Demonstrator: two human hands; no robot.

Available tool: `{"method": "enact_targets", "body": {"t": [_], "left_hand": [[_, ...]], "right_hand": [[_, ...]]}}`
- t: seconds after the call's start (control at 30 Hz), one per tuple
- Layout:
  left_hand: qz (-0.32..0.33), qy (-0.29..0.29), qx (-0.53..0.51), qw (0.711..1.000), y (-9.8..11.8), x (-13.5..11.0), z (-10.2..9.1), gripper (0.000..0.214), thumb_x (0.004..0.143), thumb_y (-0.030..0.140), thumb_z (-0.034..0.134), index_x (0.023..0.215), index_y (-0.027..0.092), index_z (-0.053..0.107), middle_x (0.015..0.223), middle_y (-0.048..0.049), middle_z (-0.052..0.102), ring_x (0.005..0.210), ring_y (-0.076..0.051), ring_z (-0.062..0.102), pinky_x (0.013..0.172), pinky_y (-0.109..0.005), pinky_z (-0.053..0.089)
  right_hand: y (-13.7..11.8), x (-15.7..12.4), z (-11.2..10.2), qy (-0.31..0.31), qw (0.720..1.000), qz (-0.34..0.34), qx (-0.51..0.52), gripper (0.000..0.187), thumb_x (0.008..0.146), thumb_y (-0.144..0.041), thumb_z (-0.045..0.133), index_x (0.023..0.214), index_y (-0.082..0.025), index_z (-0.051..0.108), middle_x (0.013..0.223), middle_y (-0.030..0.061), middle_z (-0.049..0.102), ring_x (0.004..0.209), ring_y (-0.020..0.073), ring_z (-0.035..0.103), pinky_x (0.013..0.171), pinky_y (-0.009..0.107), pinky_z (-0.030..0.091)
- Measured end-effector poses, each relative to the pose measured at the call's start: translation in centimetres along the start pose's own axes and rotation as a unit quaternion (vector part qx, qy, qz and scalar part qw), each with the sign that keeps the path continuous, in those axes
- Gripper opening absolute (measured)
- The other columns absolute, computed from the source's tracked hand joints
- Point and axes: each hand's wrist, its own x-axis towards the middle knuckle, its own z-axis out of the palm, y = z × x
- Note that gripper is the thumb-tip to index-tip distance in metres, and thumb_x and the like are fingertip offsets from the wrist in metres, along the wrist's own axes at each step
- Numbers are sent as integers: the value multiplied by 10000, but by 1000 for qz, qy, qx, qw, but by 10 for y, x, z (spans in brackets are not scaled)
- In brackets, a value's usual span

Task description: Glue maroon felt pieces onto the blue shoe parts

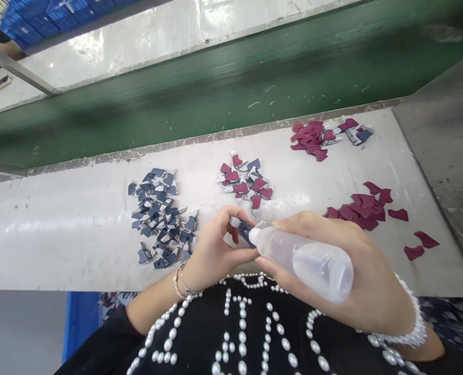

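My left hand (pixel 215 245) pinches a small dark blue piece (pixel 245 232) between thumb and fingers, just above the near edge of the white table (pixel 59 234). My right hand (pixel 356 276) is wrapped round a clear plastic squeeze bottle (pixel 313 263). The bottle's nozzle tip touches the blue piece. A pile of several blue-grey pieces (pixel 159 219) lies left of my left hand.
A mixed pile of dark red and blue pieces (pixel 245 182) lies beyond my hands. Dark red pieces (pixel 364 208) lie to the right, and another red pile (pixel 313 138) sits at the far right. A green conveyor belt (pixel 215 83) runs behind the table.
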Motion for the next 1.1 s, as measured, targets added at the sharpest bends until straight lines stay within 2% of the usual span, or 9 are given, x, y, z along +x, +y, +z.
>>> {"method": "enact_targets", "body": {"t": [0.13, 0.3, 0.57, 0.83, 1.1], "left_hand": [[-7, 0, -4, 1000, 0, 0, 0, 462, 670, 46, 819, 1020, 238, 587, 995, 0, 646, 788, -132, 604, 648, -214, 498], [3, -1, 8, 1000, 0, 0, 0, 478, 663, 43, 830, 1015, 250, 580, 999, 17, 650, 801, -128, 610, 671, -218, 495], [10, -1, 15, 1000, -2, 0, 0, 442, 700, 101, 843, 1018, 236, 566, 976, 5, 658, 760, -117, 593, 644, -218, 466], [32, -14, 57, 998, -1, 1, 1, 467, 663, 65, 838, 1006, 231, 567, 949, 20, 668, 744, -111, 599, 642, -203, 483], [55, 15, 94, 994, -1, 2, -3, 495, 635, 90, 868, 996, 227, 558, 920, 12, 690, 723, -119, 630, 624, -208, 508]], "right_hand": [[-2, -5, -1, -16, 1000, 9, -8, 155, 880, -346, 696, 899, -247, 578, 693, -42, 669, 508, 132, 626, 472, 273, 461], [-3, -6, -1, -14, 1000, 17, -9, 170, 904, -372, 671, 875, -250, 558, 751, -21, 696, 559, 150, 652, 508, 287, 472], [-1, -7, -8, -50, 999, 13, -9, 183, 902, -353, 672, 829, -227, 560, 607, -62, 574, 465, 97, 543, 437, 272, 394], [-2, -2, -8, -64, 998, 20, -1, 119, 908, -325, 658, 945, -223, 607, 718, -38, 693, 540, 124, 635, 482, 268, 460], [-3, -2, -15, -93, 995, 4, -28, 116, 908, -310, 647, 864, -210, 608, 648, -55, 620, 496, 114, 591, 453, 274, 404]]}}
